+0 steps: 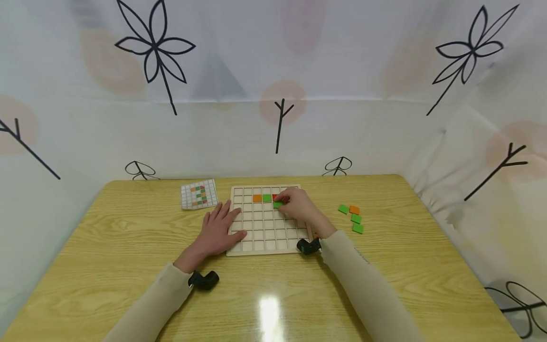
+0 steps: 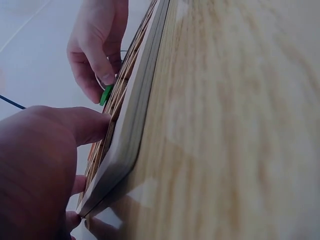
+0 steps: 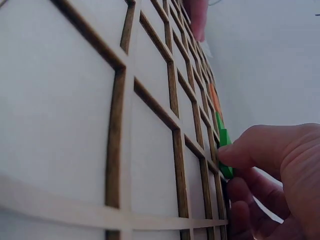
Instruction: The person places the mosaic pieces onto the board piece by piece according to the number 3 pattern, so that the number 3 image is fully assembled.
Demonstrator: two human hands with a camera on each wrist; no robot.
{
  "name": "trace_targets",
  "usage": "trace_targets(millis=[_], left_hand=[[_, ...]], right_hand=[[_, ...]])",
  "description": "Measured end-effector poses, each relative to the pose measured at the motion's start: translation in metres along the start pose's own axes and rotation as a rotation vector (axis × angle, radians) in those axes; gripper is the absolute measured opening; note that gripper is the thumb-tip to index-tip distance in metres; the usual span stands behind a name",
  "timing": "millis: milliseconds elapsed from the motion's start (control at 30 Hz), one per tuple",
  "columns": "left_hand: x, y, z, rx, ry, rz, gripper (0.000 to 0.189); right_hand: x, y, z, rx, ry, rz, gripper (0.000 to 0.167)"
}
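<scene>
A wooden grid board [image 1: 258, 232] lies on the table in the head view. In its second row sit an orange tile [image 1: 257, 198], a green tile [image 1: 267, 197] and a red tile [image 1: 275, 196], the last partly hidden by fingers. My right hand [image 1: 297, 205] pinches another green tile [image 1: 278, 205] between thumb and fingers, just below the red one; the right wrist view shows this green tile [image 3: 226, 157] at the grid bars. My left hand [image 1: 218, 231] rests with spread fingers on the board's left edge, its thumb [image 2: 92, 125] touching the frame.
Left of the board lies a printed pattern card [image 1: 199, 194] with coloured squares. To the right, several loose tiles are scattered, among them an orange tile [image 1: 354, 209] and a green tile [image 1: 357, 228]. A patterned cloth [image 1: 239, 137] hangs behind the wooden table [image 1: 128, 266].
</scene>
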State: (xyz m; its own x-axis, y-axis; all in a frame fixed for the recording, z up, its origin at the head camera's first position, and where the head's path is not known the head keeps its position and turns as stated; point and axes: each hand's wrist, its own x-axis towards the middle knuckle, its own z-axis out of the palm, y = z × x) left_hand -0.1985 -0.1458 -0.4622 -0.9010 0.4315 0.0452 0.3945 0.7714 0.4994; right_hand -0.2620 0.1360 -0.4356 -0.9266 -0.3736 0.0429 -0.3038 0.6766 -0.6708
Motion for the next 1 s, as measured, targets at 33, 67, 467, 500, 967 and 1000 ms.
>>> trace_targets(millis=[33, 67, 467, 500, 967, 1000], left_hand=[[0.0, 0.0, 0.0, 0.0, -0.002, -0.002, 0.07], [0.0, 0.0, -0.001, -0.001, -0.004, -0.003, 0.071], [-0.002, -0.002, -0.002, -0.013, -0.01, -0.012, 0.071], [-0.002, -0.002, -0.002, -0.012, -0.013, -0.011, 0.071], [0.002, 0.001, -0.003, 0.004, -0.03, -0.002, 0.071], [0.002, 0.001, -0.003, 0.005, -0.029, 0.0, 0.071]], right_hand=[[0.0, 0.0, 0.0, 0.006, -0.001, 0.008, 0.026], [0.001, 0.001, 0.0, 0.012, -0.003, 0.014, 0.027], [0.001, 0.015, 0.001, 0.194, -0.039, 0.062, 0.022], [0.001, 0.015, 0.001, 0.194, -0.04, 0.06, 0.022], [-0.002, 0.013, -0.001, 0.192, -0.043, 0.08, 0.023], [-0.001, 0.013, -0.001, 0.194, -0.044, 0.085, 0.023]])
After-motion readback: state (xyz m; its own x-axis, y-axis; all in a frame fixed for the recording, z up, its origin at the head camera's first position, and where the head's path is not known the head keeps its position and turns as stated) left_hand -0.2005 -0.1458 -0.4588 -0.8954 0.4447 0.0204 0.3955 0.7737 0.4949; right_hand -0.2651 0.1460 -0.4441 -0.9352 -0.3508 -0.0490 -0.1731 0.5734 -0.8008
